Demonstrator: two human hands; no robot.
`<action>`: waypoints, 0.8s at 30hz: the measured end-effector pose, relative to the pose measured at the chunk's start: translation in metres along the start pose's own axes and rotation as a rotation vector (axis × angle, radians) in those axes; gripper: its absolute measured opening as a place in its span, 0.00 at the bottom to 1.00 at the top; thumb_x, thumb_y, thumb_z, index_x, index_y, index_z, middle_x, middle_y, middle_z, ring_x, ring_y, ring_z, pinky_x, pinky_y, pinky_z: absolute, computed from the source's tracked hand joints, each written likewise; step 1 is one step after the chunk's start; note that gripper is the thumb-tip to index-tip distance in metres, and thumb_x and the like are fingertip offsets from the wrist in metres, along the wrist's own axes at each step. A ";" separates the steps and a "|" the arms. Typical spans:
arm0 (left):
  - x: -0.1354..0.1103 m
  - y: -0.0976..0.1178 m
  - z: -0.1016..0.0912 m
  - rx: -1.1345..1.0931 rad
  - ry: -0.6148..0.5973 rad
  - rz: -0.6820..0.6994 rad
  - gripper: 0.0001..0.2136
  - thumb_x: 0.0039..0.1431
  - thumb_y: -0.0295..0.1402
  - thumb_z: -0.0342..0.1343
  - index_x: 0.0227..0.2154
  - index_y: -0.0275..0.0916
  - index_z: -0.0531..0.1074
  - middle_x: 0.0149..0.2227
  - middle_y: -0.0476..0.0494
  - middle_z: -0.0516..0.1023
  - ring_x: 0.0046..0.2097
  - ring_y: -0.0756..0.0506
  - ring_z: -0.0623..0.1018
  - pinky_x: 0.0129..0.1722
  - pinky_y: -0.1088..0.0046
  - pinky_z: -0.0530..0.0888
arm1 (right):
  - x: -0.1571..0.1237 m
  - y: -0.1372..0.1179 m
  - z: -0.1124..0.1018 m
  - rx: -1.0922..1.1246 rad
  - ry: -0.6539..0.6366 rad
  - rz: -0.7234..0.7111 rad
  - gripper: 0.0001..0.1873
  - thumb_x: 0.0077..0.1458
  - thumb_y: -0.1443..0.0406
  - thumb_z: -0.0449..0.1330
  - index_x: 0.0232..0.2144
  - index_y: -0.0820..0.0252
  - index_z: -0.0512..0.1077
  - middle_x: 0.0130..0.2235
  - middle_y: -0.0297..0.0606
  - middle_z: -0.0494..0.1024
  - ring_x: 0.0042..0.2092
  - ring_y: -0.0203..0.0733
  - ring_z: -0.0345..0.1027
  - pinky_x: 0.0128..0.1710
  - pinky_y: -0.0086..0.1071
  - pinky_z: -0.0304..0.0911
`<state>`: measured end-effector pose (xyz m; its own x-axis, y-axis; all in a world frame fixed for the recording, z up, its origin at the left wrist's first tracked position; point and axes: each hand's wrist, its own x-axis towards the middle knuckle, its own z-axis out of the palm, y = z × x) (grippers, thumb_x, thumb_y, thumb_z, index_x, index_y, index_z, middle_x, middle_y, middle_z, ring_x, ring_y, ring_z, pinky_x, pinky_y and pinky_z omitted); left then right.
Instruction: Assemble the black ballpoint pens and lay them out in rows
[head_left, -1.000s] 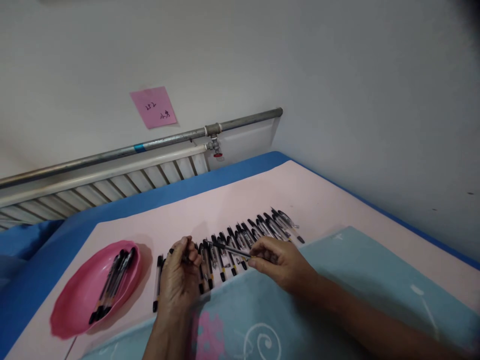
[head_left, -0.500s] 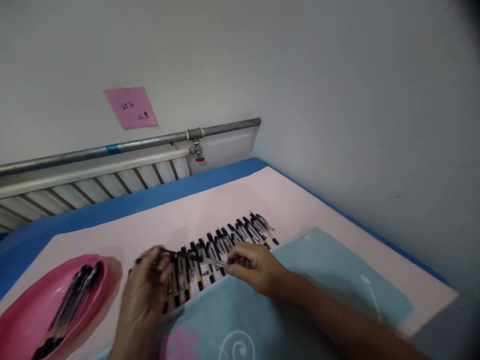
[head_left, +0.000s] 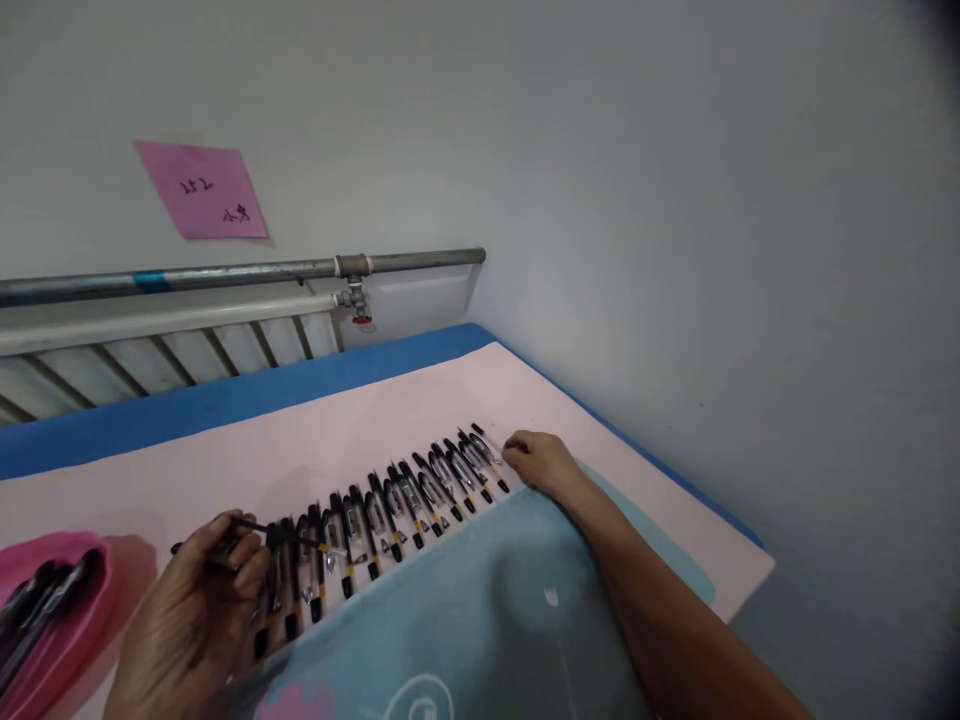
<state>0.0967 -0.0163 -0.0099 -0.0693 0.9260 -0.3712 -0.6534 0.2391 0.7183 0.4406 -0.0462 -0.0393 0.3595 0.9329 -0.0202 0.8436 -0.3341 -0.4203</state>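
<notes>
My left hand [head_left: 191,600] is at the left end of a row of pens and pen parts. Its fingers pinch a thin dark pen refill [head_left: 300,538] with a yellow band and a clear end. A black tip [head_left: 177,548] also pokes out behind the fingers. My right hand [head_left: 541,460] is closed at the far right end of the row, fingertips on a clear pen barrel [head_left: 491,440] with a black end. Between the hands, several black-and-clear pens [head_left: 375,515] lie slanted side by side, with small clear pieces among them.
A pink bowl [head_left: 105,590] with several black pens [head_left: 52,600] stands at the left. A light blue mat [head_left: 465,620] lies in front of the row, over pink paper [head_left: 420,400] on a blue table [head_left: 225,400]. Behind are a radiator [head_left: 180,355] and a pipe [head_left: 262,272].
My right hand has carried the clear barrel from the middle of the row to its right end. My left hand stays by the left end. The view has turned right.
</notes>
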 end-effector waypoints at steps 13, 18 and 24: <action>0.001 -0.005 -0.002 0.081 -0.039 -0.083 0.02 0.47 0.24 0.53 0.22 0.33 0.67 0.19 0.53 0.58 0.18 0.57 0.59 0.11 0.84 0.58 | -0.004 -0.003 -0.001 -0.009 0.030 -0.049 0.14 0.48 0.69 0.49 0.31 0.59 0.75 0.33 0.36 0.77 0.36 0.37 0.67 0.36 0.26 0.57; -0.011 -0.031 0.009 0.177 -0.041 -0.040 0.06 0.40 0.24 0.60 0.23 0.35 0.68 0.23 0.51 0.67 0.20 0.55 0.65 0.12 0.84 0.60 | -0.022 -0.028 -0.005 0.394 0.055 -0.151 0.12 0.50 0.65 0.51 0.34 0.61 0.74 0.33 0.35 0.77 0.35 0.36 0.67 0.35 0.26 0.59; -0.030 -0.070 0.016 0.285 -0.138 -0.048 0.10 0.41 0.29 0.63 0.29 0.39 0.71 0.25 0.49 0.73 0.26 0.51 0.72 0.22 0.80 0.69 | -0.070 -0.077 0.008 0.695 -0.595 -0.428 0.13 0.48 0.63 0.57 0.36 0.59 0.75 0.28 0.32 0.75 0.30 0.32 0.65 0.29 0.23 0.58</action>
<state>0.1566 -0.0557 -0.0397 0.0724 0.9378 -0.3394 -0.4149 0.3378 0.8448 0.3478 -0.0845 -0.0127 -0.3365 0.9348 -0.1135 0.3677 0.0195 -0.9297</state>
